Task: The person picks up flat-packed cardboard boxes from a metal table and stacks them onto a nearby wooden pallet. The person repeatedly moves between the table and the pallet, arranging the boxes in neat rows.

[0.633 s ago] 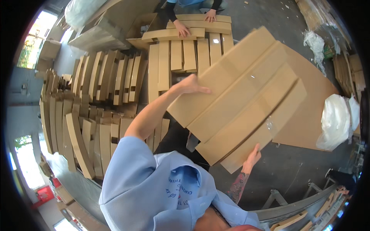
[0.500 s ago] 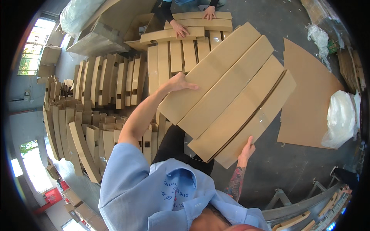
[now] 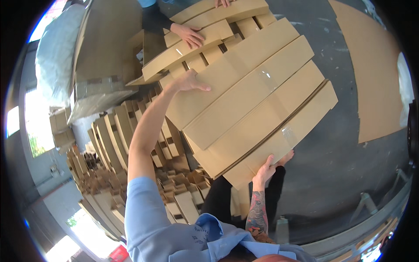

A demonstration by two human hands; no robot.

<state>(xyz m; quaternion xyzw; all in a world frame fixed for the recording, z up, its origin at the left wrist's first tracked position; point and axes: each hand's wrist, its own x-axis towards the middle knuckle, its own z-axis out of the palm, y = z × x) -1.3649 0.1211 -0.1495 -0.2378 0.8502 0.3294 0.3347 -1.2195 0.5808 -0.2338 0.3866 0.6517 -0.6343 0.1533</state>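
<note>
Between my two hands is a row of several long, narrow cardboard boxes (image 3: pixel 244 105), pressed side by side and tilted diagonally. My left hand (image 3: pixel 192 82) is clamped on the outer box at the upper left, thumb lying on its top face and the other fingers hidden. Against the opposite outer box, at the lower right, my right hand (image 3: pixel 265 170) presses with its thumb up. Clear tape shines on some of the boxes. Just beyond them lies a pile of similar boxes (image 3: pixel 187 54), where another person's hand (image 3: pixel 187 35) rests on one.
More narrow cartons (image 3: pixel 118 135) stand in rows on the left. A large cardboard container (image 3: pixel 109 48) is at the far left, beside a plastic-wrapped bundle (image 3: pixel 59 56). A big flat cardboard sheet (image 3: pixel 371 74) lies on the grey floor at right, and metal legs (image 3: pixel 364 203) stand lower right.
The view has turned and moved nearer the far pile. The held boxes now overlap more of that pile's near side. Both my hands keep their hold.
</note>
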